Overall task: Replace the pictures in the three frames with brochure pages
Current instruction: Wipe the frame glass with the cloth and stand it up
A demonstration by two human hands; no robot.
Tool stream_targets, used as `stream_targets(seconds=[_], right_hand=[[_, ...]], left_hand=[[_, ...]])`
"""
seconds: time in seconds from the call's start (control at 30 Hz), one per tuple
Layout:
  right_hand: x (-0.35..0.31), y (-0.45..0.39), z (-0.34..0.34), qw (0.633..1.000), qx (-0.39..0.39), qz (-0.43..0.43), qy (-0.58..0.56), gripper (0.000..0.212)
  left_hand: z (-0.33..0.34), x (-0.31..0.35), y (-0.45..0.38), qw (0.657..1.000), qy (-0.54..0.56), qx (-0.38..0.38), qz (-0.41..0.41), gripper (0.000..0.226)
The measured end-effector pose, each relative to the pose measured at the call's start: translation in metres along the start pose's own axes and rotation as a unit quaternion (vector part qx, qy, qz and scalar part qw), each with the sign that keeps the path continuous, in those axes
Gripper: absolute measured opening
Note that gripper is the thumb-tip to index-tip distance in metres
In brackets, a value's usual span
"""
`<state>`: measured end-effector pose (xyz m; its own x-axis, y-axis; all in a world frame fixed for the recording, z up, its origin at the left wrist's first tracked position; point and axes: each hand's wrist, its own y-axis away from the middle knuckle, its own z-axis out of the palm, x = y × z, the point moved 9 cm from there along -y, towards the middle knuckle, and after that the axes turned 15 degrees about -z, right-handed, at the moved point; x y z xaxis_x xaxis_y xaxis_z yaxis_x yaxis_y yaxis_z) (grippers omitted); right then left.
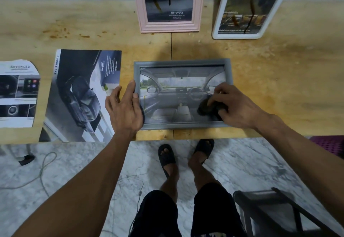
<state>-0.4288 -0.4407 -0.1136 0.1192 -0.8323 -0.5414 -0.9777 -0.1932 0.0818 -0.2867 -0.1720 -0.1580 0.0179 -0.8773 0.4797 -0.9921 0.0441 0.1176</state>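
Grey picture frame (183, 62) lying flat at the near edge of the wooden table (279, 88), centre. Left hand (124, 106), fingers straight, presses on the frame's left side. Right hand (232, 104), fingers curled, grips a dark cloth (203, 109) on the glass at the near right corner. Car brochure (80, 95) lies to the left.

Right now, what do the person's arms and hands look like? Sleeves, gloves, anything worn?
Left arm and right arm are bare as far as the view shows, no sleeves. Left hand and right hand: no gloves, watch, bands or rings visible. Also worn: black shorts and black open-toe sandals.
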Motion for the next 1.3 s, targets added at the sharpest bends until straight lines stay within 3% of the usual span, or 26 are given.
stream_targets(seconds=[0.1, 0.27, 0.33, 0.43, 0.53, 0.63, 0.77, 1.3], right_hand=[[0.006, -0.022, -0.013, 0.985, 0.068, 0.113, -0.108, 0.035], [-0.004, -0.087, -0.006, 0.959, 0.146, 0.154, -0.185, 0.028], [-0.004, -0.107, 0.001, 0.956, 0.164, 0.176, -0.169, 0.025], [-0.012, -0.122, 0.007, 0.965, 0.166, 0.198, -0.047, 0.028], [-0.033, -0.129, 0.033, 0.981, 0.081, 0.165, 0.058, 0.043], [-0.052, -0.14, 0.052, 0.988, 0.077, 0.086, 0.102, 0.052], [-0.073, -0.169, 0.073, 0.988, 0.034, -0.012, 0.152, 0.035], [-0.112, -0.121, 0.087, 0.979, -0.04, -0.102, 0.169, 0.027]], left_hand=[[0.0, 0.0, 0.0, 1.0, -0.001, -0.003, -0.001, 0.043], [0.0, 0.001, 0.0, 1.0, 0.006, -0.012, -0.002, 0.042], [0.0, -0.001, -0.001, 1.0, 0.002, -0.011, 0.0, 0.043], [0.001, -0.003, -0.002, 1.0, 0.006, -0.012, -0.005, 0.042], [0.0, -0.001, -0.001, 1.0, 0.004, -0.011, -0.007, 0.043], [0.0, 0.0, -0.001, 1.0, -0.003, -0.013, -0.008, 0.045], [0.0, -0.003, -0.002, 1.0, -0.008, -0.01, -0.015, 0.048], [0.001, -0.004, -0.004, 1.0, -0.002, -0.013, -0.017, 0.053]])
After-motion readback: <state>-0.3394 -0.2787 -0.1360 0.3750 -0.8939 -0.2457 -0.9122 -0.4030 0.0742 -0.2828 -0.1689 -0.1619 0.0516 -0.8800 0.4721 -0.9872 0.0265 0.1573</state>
